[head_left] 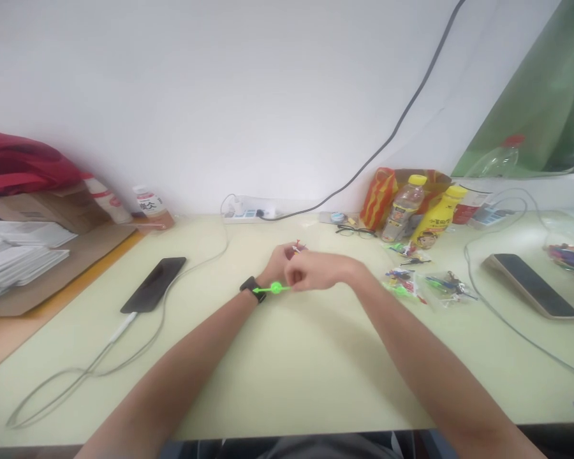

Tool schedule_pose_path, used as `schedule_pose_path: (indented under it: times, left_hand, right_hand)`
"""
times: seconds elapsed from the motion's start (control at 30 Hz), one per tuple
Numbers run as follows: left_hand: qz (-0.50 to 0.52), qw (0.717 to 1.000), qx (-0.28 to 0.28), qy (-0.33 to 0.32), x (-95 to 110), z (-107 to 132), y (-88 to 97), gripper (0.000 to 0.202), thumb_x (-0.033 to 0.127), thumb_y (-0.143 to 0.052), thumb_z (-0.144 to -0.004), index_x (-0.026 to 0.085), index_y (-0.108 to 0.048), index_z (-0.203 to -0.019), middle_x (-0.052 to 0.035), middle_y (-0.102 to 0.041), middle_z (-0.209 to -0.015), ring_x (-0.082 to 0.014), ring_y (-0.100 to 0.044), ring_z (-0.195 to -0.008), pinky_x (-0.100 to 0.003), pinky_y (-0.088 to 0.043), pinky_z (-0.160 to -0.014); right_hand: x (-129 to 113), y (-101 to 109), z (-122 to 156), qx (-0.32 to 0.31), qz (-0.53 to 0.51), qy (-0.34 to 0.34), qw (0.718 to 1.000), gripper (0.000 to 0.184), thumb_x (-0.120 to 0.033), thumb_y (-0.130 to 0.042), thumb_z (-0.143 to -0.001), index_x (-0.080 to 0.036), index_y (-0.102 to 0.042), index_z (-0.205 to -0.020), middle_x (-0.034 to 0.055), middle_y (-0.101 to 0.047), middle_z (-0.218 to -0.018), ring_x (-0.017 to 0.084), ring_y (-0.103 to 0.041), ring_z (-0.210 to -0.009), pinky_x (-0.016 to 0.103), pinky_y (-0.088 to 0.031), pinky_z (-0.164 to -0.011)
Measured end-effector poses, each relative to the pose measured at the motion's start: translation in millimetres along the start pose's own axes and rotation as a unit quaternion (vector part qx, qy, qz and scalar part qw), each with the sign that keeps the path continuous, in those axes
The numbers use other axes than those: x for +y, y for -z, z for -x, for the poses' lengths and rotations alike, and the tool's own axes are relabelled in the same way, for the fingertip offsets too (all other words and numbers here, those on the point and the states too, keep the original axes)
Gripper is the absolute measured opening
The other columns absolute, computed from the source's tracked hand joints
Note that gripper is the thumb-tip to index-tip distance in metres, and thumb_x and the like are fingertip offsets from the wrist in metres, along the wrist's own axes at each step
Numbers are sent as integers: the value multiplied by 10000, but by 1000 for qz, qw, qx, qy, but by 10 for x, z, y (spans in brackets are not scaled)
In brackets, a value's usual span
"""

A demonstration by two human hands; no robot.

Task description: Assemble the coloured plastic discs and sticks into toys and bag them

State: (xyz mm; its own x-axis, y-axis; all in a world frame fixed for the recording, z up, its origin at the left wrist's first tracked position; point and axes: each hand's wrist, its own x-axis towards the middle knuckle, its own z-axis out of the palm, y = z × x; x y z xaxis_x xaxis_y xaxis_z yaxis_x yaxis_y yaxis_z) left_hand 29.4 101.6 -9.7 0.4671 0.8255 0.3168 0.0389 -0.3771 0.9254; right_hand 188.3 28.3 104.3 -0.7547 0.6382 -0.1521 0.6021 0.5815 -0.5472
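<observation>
My right hand (318,271) is closed, pinching one end of a bright green plastic stick (276,288) with a round bulge in its middle and an arrow-like tip. The stick points left, in front of the black watch (252,289) on my left wrist. Just behind, my left hand (276,262) is closed around small coloured plastic pieces (297,247); red, white and yellow ends poke out at the top. My right hand partly hides the left fingers. Right of my hands lie several clear bags (404,285) of similar coloured pieces.
A phone (154,285) on a white charging cable (160,325) lies to the left. Upright bottles (433,218) and eyeglasses (356,231) are at the back right. A dark-topped stand (533,285) is far right. Stacked white packets (23,255) sit on cardboard far left.
</observation>
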Motion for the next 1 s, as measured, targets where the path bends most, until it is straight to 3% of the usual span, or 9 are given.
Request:
schedule_pose_path:
  times: [0.1, 0.2, 0.33, 0.43, 0.8, 1.0]
  left_hand:
    - [-26, 1000, 9, -4, 14, 6, -3, 380, 438, -879, -727, 128, -713, -873, -47, -708, -824, -192, -645, -760, -289, -505, -665]
    - [-21, 999, 20, 26, 29, 12, -42, 415, 487, -881, -733, 141, -741, -916, -54, -729, -875, -189, -665, -775, -302, -536, -709]
    - [-21, 999, 15, 36, 45, 19, -72, 451, 528, -883, -726, 140, -763, -921, -73, -743, -915, -199, -682, -809, -323, -560, -756]
    - [-24, 999, 13, 30, 49, 30, -69, 443, 516, -879, -740, 142, -760, -944, -75, -745, -937, -200, -684, -824, -325, -561, -776]
    - [-89, 996, 26, 19, 117, 52, -107, 450, 504, -878, -743, 154, -743, -991, -51, -730, -908, -152, -621, -708, -272, -511, -666]
    - [-42, 999, 13, 9, 178, 36, -84, 605, 497, -867, -767, 181, -706, -1257, -103, -734, -1127, -175, -684, -821, -289, -559, -735]
  right_hand:
    - [94, 263, 224, 179, -17, 13, 984, 91, -160, -637, -860, -190, -722, -868, 15, -727, -839, 147, -610, -708, 250, -412, -604]
    - [143, 453, 393, 345, -9, 9, 939, 114, -196, -610, -890, -178, -723, -898, 28, -701, -797, 159, -587, -702, 271, -429, -632]
    - [167, 531, 452, 474, 12, 34, 880, 139, -200, -588, -923, -170, -723, -939, 66, -716, -895, 190, -608, -787, 312, -463, -723]
    - [203, 504, 390, 480, 30, 51, 876, 158, -179, -567, -936, -176, -723, -956, 76, -715, -949, 206, -620, -838, 326, -465, -759]
    - [392, 277, 178, 326, 130, -31, 936, 249, -104, -477, -970, -183, -691, -870, 83, -644, -984, 212, -583, -894, 325, -411, -761]
    - [381, 330, 212, 381, 131, -15, 915, 244, -196, -497, -1022, -206, -729, -1099, 103, -622, -1046, 260, -589, -1056, 376, -449, -903]
